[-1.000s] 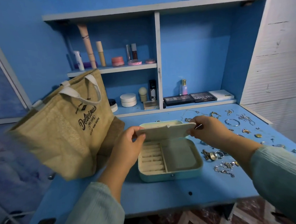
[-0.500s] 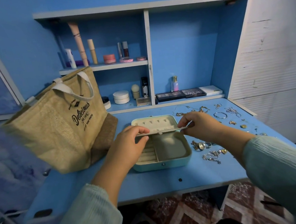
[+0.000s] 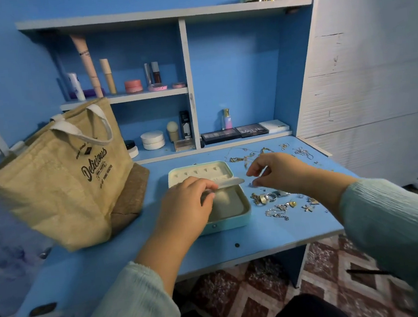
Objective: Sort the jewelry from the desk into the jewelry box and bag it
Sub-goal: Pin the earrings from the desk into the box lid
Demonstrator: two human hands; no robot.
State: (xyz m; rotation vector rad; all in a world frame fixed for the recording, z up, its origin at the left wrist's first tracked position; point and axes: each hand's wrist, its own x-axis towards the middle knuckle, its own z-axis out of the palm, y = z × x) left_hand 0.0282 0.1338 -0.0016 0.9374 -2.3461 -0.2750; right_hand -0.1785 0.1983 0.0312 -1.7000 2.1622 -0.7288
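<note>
The jewelry box (image 3: 229, 207) sits open in the middle of the blue desk (image 3: 261, 237), lid (image 3: 199, 173) tipped back, and the left hand (image 3: 189, 203) covers most of its left half, so the ring slots there can't be seen at all. That hand's fingers are curled onto a thin pale flap (image 3: 227, 183) lying across the box near the hinge, though it's hard to tell whether they're pinching it or just pressing on it. The right hand (image 3: 278, 169) hangs above the desk just right of the box with thumb and forefinger nearly together; there's a glint between them, but whether something's really in that pinch I can't tell. The jewelry (image 3: 278, 202) is scattered on the desk right of the box: a clump of rings just beside it, chains near the front, more pieces further back partly behind the right hand and too small and blurry to name. The tan tote bag (image 3: 59, 178) stands at the left, its far edge cut off by the frame.
</note>
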